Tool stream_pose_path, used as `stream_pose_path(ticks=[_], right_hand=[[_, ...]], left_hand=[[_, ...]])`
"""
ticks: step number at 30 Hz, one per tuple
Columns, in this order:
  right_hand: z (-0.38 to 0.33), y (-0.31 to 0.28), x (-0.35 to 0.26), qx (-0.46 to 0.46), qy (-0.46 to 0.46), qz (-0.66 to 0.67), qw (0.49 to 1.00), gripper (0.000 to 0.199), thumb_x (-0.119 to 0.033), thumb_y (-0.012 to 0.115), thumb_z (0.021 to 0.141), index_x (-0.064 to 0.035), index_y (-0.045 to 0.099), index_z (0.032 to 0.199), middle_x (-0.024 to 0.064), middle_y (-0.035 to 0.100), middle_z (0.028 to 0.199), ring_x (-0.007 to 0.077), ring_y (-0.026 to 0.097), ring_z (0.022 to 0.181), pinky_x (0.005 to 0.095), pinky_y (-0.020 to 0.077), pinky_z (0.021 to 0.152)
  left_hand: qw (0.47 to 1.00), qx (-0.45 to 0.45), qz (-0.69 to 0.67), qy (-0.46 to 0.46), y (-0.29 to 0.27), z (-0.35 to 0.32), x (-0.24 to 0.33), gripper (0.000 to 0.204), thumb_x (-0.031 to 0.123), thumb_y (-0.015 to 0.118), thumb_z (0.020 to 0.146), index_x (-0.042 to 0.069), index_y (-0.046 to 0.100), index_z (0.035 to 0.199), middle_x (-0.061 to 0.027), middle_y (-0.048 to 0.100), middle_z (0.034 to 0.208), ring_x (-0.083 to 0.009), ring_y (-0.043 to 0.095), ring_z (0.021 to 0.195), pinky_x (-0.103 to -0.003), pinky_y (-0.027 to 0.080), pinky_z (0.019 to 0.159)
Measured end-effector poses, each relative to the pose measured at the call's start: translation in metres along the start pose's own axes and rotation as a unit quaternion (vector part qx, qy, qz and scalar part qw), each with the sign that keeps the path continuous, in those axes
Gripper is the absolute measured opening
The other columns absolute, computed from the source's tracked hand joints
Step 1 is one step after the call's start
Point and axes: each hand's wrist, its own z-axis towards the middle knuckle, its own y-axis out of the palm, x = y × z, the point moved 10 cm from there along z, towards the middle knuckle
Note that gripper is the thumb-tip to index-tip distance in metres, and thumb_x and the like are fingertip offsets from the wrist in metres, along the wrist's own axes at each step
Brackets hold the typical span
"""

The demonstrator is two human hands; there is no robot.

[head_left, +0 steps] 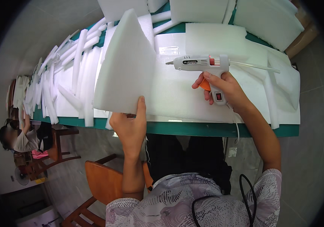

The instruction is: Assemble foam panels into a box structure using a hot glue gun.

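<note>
My right hand (226,89) is wrapped round the handle of a white glue gun (201,63) with an orange trigger and a red switch. Its nozzle points left, and a clear glue stick (256,66) sticks out of its back end. With thumb and fingers my left hand (130,126) pinches the near edge of a white foam sheet (126,68), which stands tilted up on the table. Under the gun lies a broad, flat white foam sheet (184,94). The nozzle is apart from the tilted sheet.
Long white foam strips (80,56) are piled on the left of the green table (207,128). More foam sheets (199,11) stand along the back. A thin cord (238,130) hangs over the front edge. A wooden chair (103,179) and another person (27,138) are at the left.
</note>
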Motion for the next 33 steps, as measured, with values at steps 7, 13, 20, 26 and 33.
stream_pose_path(ticks=[7, 13, 20, 26, 33], right_hand=[[0.0, -0.001, 0.001, 0.008, -0.006, -0.016, 1.0, 0.052, -0.045, 0.058, 0.093, 0.0025, 0.058, 0.115, 0.0093, 0.068, 0.095, 0.011, 0.06, 0.062, 0.0265, 0.0527, 0.053], [-0.001, 0.0, 0.0, 0.006, -0.006, -0.015, 1.0, 0.055, -0.046, 0.058, 0.092, 0.0023, 0.058, 0.117, 0.0093, 0.068, 0.095, 0.0107, 0.06, 0.062, 0.0261, 0.0528, 0.053], [-0.001, 0.0, 0.0, 0.008, -0.008, -0.016, 1.0, 0.053, -0.046, 0.058, 0.092, 0.002, 0.058, 0.116, 0.0093, 0.068, 0.094, 0.0103, 0.06, 0.062, 0.0257, 0.0525, 0.053], [0.0, -0.001, 0.003, 0.011, -0.011, -0.018, 1.0, 0.053, -0.045, 0.058, 0.092, 0.0021, 0.058, 0.116, 0.0094, 0.068, 0.094, 0.0102, 0.06, 0.06, 0.0254, 0.0528, 0.052], [0.0, -0.002, 0.003, 0.015, -0.01, -0.018, 1.0, 0.054, -0.046, 0.058, 0.092, 0.0024, 0.058, 0.117, 0.0097, 0.069, 0.093, 0.0102, 0.061, 0.06, 0.0248, 0.0532, 0.052]], left_hand=[[0.999, -0.012, 0.009, 0.035, 0.001, 0.001, 0.005, 0.015, 0.006, 0.071, 0.082, -0.008, 0.068, 0.085, -0.0149, 0.069, 0.073, -0.018, 0.067, 0.063, -0.029, 0.05, 0.058], [0.996, 0.001, 0.044, 0.077, -0.001, 0.0, 0.015, 0.015, 0.006, 0.072, 0.082, -0.008, 0.068, 0.086, -0.0158, 0.07, 0.076, -0.0221, 0.068, 0.07, -0.032, 0.051, 0.066], [0.995, -0.005, 0.059, 0.076, 0.0, 0.0, 0.017, 0.017, 0.007, 0.071, 0.081, -0.009, 0.068, 0.088, -0.0174, 0.071, 0.079, -0.0243, 0.069, 0.071, -0.034, 0.051, 0.067], [0.997, -0.015, 0.057, 0.051, 0.001, 0.001, 0.011, 0.018, 0.007, 0.071, 0.081, -0.009, 0.068, 0.088, -0.0181, 0.07, 0.079, -0.0249, 0.069, 0.071, -0.034, 0.051, 0.067], [0.998, -0.005, 0.04, 0.056, -0.001, 0.001, 0.011, 0.018, 0.007, 0.071, 0.081, -0.009, 0.068, 0.088, -0.018, 0.07, 0.079, -0.025, 0.068, 0.071, -0.035, 0.051, 0.067]])
